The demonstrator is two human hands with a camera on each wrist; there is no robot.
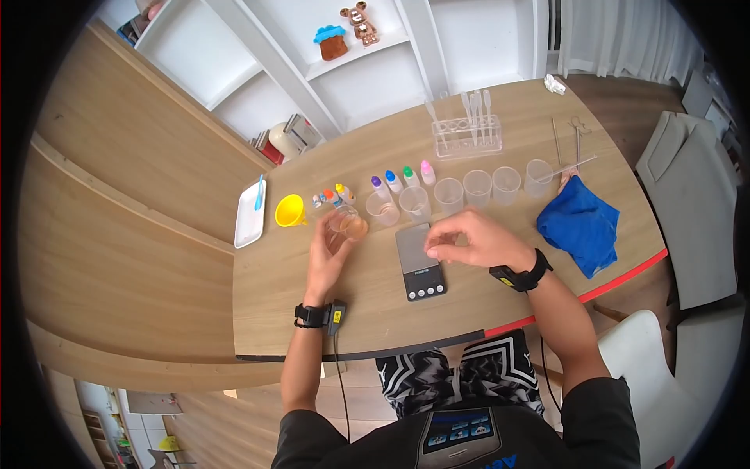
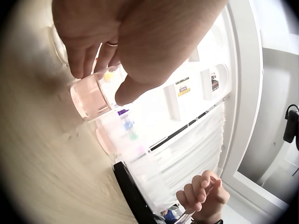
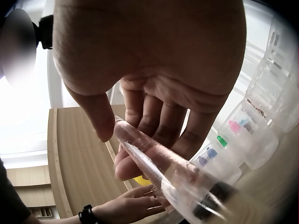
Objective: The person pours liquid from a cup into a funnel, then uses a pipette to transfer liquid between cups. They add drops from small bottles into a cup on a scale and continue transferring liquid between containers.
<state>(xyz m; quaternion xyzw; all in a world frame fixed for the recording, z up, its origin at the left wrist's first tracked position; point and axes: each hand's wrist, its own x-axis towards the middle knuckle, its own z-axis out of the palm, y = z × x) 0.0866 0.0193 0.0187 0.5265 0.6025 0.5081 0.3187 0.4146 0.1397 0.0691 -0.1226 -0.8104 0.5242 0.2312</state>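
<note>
While the left hand (image 1: 326,254) grips a cup (image 1: 348,224) of pinkish liquid beside the funnel (image 1: 290,210), the right hand (image 1: 469,241) pinches a pipette (image 3: 159,170) over the scale (image 1: 419,260); its label is unreadable.

A blue cloth (image 1: 580,223) lies near a yellow funnel (image 1: 291,211).

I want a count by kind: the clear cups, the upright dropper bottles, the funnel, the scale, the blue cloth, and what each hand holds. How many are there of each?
Clear cups in the row: 6
Cup with liquid in the left hand: 1
Upright dropper bottles: 4
Yellow funnel: 1
Scale: 1
Blue cloth: 1
Pipette in the right hand: 1
Total: 15
</note>
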